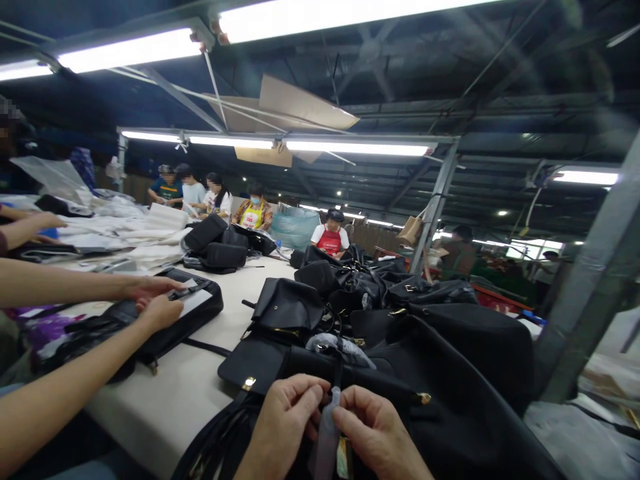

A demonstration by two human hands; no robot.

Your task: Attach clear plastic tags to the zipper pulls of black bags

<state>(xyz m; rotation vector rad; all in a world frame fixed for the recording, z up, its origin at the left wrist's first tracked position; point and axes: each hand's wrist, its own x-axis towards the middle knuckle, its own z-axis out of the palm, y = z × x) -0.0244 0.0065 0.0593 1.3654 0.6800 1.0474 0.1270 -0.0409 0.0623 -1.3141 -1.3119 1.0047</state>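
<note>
Pinching a narrow grey translucent strip point(327, 430) from either side, the person's left hand point(283, 427) and right hand point(380, 433) sit close together at the bottom of the view, their fingers curled and clamped on it. A small gold-coloured tag point(343, 460) hangs just below, partly hidden by the strip. Above the hands, the strip runs up toward a thin black strap point(339, 369) on a large black leather bag point(450, 427), which lies directly under and beside the hands at the edge of a long white-topped work table point(165, 413). A square gold clasp point(249, 383) shows on a black flap just left of the left hand.

More black leather bags point(345, 280) lie heaped along the table, with a small grey plastic-wrapped bundle point(340, 350) among them. To the left, a co-worker's two hands point(155, 300) rest on a flat black zippered case point(170, 313), with another person's hand point(43, 223) farther along, near white folded cloth point(150, 237). Across the room, people sit at the table, one in a red apron point(330, 240), another in a yellow apron point(253, 217), beneath long fluorescent ceiling lights point(357, 148).
</note>
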